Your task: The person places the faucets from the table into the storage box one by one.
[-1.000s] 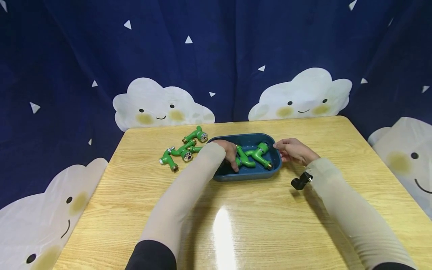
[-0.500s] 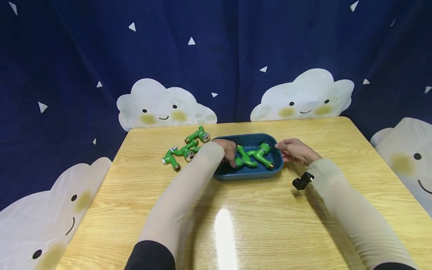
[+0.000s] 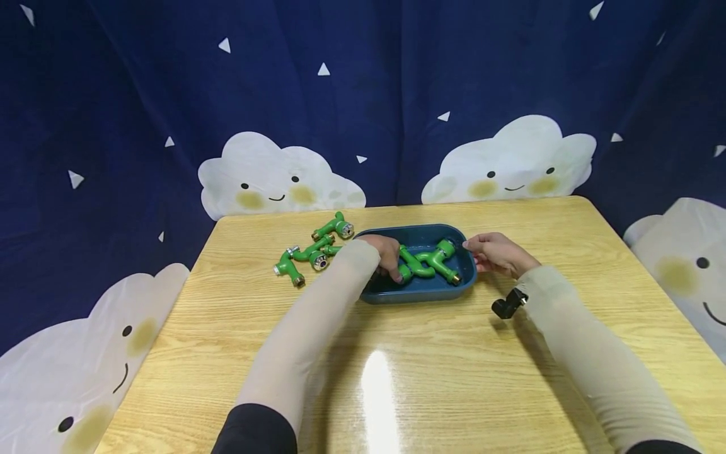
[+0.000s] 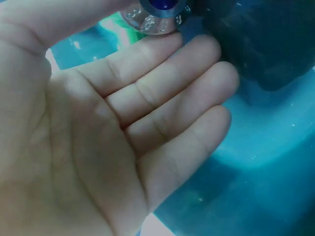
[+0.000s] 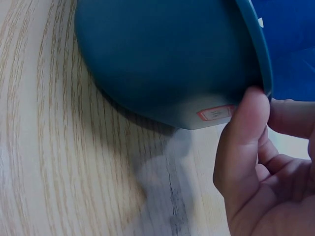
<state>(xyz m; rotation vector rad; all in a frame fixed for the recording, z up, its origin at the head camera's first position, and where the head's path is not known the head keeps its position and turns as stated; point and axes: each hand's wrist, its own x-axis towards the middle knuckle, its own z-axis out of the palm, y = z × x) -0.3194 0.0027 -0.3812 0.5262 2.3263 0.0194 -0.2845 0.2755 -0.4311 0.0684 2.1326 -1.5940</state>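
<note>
A dark blue plastic basin [image 3: 420, 295] holds two green faucets. My left hand [image 3: 387, 252] reaches into its left part, with thumb and forefinger at the round chrome knob [image 4: 152, 20] of the nearer faucet [image 3: 416, 265]. In the left wrist view the other fingers extend loosely below that knob. The second faucet [image 3: 439, 260] lies to the right, brass end toward the basin's front. At the right end, my right hand [image 3: 496, 252] pinches the rim between thumb and forefinger; the right wrist view shows the basin's outer wall [image 5: 157, 59] and a small red-bordered label [image 5: 215, 113].
Left of the basin, several more green faucets lie on the wooden table [image 3: 454, 366]: one in front [image 3: 290, 268], one in the middle [image 3: 314, 252] and one at the back [image 3: 333, 226]. My left sleeve [image 3: 317, 328] partly covers another. A dark blue curtain [image 3: 363, 94] hangs behind.
My left hand and the faucet it pinches have shifted slightly inside the basin, the faucet turning a little. The right hand stays on the rim. The head view has shifted slightly.
</note>
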